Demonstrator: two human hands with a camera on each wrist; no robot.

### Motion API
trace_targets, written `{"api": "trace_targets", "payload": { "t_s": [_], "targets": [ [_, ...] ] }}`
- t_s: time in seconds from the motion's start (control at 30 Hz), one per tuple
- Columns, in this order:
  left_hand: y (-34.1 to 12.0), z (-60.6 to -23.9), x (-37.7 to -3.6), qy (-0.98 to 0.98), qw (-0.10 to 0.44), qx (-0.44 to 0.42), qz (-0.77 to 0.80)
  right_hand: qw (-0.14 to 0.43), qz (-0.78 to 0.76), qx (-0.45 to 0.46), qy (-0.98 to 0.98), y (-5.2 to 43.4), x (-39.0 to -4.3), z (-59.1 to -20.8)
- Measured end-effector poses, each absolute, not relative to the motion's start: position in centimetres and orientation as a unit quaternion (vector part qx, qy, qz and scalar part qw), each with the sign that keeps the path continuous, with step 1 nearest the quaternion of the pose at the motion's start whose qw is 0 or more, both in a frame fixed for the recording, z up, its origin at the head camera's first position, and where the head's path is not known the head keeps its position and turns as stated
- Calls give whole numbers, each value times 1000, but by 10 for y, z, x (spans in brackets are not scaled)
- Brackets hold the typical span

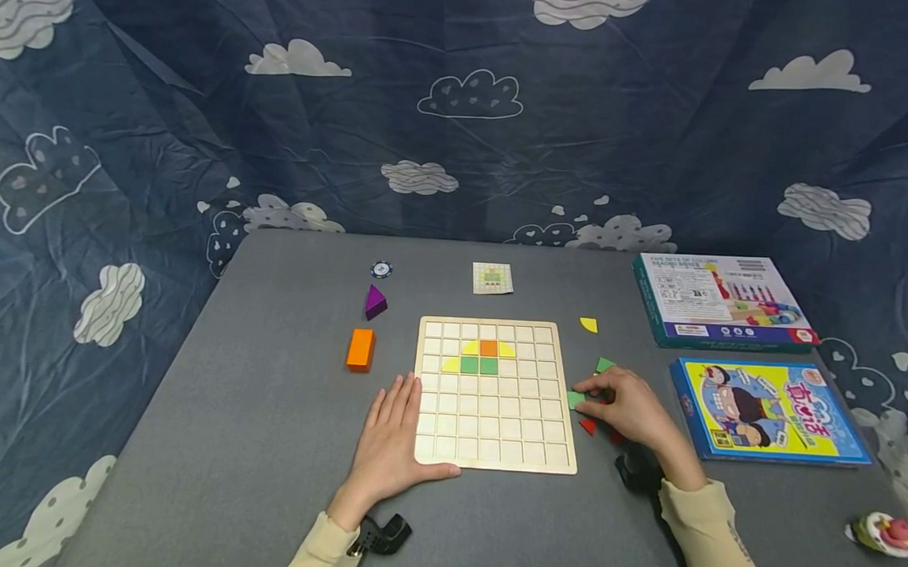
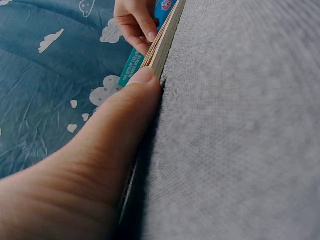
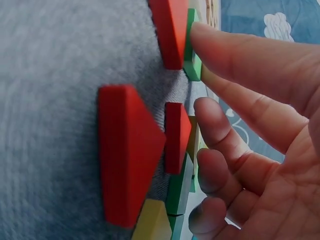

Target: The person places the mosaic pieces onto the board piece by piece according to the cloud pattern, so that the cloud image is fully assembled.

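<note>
Head view: left hand (image 1: 390,440) lies flat, fingers straight, against the wooden grid board (image 1: 494,435) on the grey table (image 1: 267,477); right hand (image 1: 630,406) pinches a green triangle piece (image 1: 576,399) at the board's right edge. Right-wrist view alone reveals red pieces (image 3: 131,150) beneath the fingers (image 3: 220,125). Two boxes (image 1: 724,301) lie well apart, rightward.
</note>
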State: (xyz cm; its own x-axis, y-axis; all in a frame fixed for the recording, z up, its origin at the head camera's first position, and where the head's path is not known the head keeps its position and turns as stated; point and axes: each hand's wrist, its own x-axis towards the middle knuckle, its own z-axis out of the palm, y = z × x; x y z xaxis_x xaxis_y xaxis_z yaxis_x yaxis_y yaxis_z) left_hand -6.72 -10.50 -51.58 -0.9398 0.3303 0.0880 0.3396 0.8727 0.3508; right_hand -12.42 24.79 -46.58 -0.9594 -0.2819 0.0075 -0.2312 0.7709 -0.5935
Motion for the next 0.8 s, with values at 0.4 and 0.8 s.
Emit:
{"api": "trace_targets", "payload": {
  "t_s": [0.4, 0.8],
  "targets": [
    [-105, -516, -68, -968, 16, -175, -179, 31, -316, -127, 940, 248, -124, -468],
    [-105, -514, -67, -968, 16, -174, -178, 33, -339, -89, 936, 247, -121, -468]
  ]
}}
